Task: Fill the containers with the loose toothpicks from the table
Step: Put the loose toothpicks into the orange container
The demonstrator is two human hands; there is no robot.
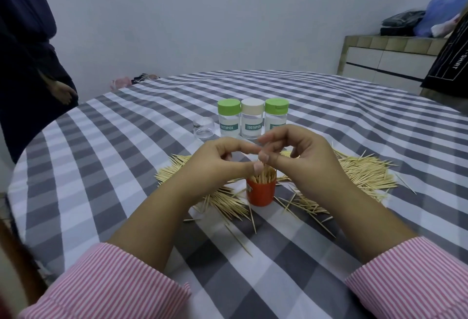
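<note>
A checked worktop [329, 106] carries loose toothpicks [364, 174] fanned from nine to three o'clock around the red container [260, 192]. Left hand [217, 164] and right hand [304, 156] hover over it, fingers curled narrow; whether they pinch toothpicks is unclear. Best to lower picks vertically, points aligned.

round table in grey-checked cloth [329, 106], loose toothpicks [364, 172], red container [260, 193], three capped jars [252, 121], clear lid [203, 128]

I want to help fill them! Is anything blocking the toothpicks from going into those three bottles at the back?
Yes: the three toothpick bottles have their caps on. The red container under both hands is open and already holds toothpicks.
</note>
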